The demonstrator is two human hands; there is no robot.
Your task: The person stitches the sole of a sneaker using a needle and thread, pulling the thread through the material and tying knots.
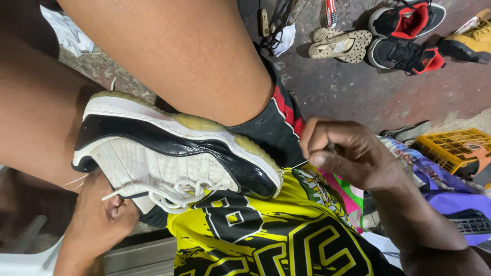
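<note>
Sneaker (174, 158) on the lap, both hands at work.
Left hand (99, 220) grips the sneaker's heel end closed; right hand (348, 156) pinches a thin thread (296, 164).

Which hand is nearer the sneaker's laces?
Left. The left hand sits right beneath the white laces of the sneaker, at its opening. The right hand is off past the toe, apart from it.

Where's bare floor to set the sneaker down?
Bare concrete floor lies between the tan sandals, the black-red sneakers and the right hand. Crowded right of that hand: yellow crate, purple fabric.
</note>
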